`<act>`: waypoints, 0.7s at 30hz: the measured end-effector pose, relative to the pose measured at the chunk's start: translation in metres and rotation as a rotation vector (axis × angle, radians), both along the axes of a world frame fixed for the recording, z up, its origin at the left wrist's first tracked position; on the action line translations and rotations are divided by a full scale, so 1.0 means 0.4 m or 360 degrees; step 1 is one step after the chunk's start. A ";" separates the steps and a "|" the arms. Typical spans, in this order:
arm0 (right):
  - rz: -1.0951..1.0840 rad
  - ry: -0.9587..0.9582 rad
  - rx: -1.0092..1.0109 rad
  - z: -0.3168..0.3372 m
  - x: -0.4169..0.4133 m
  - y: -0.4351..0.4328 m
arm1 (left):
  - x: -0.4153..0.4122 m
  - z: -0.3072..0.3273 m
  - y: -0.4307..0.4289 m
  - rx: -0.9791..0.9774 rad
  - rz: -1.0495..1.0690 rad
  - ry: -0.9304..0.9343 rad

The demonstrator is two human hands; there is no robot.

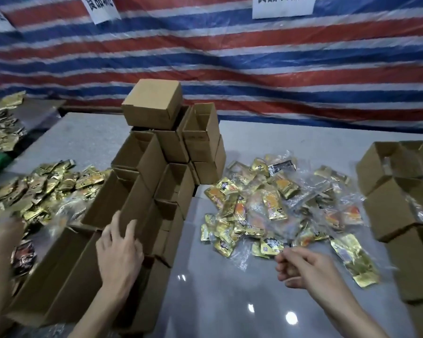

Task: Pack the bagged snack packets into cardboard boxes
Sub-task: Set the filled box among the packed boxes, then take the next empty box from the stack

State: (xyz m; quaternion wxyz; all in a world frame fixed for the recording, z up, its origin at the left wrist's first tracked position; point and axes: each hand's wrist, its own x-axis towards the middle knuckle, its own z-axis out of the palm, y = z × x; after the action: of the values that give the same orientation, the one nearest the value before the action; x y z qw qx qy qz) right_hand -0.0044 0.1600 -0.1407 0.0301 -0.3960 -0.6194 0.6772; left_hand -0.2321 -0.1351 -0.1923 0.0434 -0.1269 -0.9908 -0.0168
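A pile of clear bags holding gold and orange snack packets lies on the grey table, right of centre. A stack of open cardboard boxes rises in the middle, with one closed box on top. My left hand lies with straight fingers against the side of a box near the bottom of the stack. My right hand hovers at the near edge of the bag pile with its fingers curled; whether it pinches a bag edge is unclear.
Loose gold packets cover the table's left side, beside a large open box. More boxes holding bags stand at the right edge. Another person's blurred hand shows at far left. A striped tarp hangs behind.
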 end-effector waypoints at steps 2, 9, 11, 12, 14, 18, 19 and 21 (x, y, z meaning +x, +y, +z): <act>0.0015 -0.0021 0.0006 0.005 -0.014 -0.018 | -0.037 0.006 -0.021 -0.0006 0.0034 0.0034; 0.0060 -0.0084 0.0029 0.014 -0.049 -0.070 | -0.105 -0.010 -0.055 0.0128 -0.0020 0.0232; 0.0074 -0.0104 0.0029 0.016 -0.054 -0.082 | -0.111 0.002 -0.061 0.0194 0.0024 0.0277; 0.0079 -0.0113 0.0028 0.018 -0.056 -0.086 | -0.113 0.014 -0.061 0.0212 0.0051 0.0297; 0.0082 -0.0124 0.0033 0.020 -0.059 -0.092 | -0.114 0.045 -0.062 0.0231 0.0071 0.0325; 0.0085 -0.0145 0.0043 0.025 -0.071 -0.095 | -0.109 0.129 -0.054 0.0369 0.0129 0.0332; 0.0090 -0.0148 0.0049 0.026 -0.075 -0.095 | -0.103 0.151 -0.048 0.0405 0.0137 0.0335; 0.0106 -0.0154 0.0069 0.026 -0.081 -0.095 | -0.088 0.197 -0.035 0.0473 0.0128 0.0365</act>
State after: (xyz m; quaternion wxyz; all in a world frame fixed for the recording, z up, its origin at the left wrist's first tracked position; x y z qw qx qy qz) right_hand -0.0370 0.1219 -0.1303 -0.0139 -0.4068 -0.6476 0.6442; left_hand -0.2674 -0.1493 -0.1136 0.1748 -0.0804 -0.9703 -0.1467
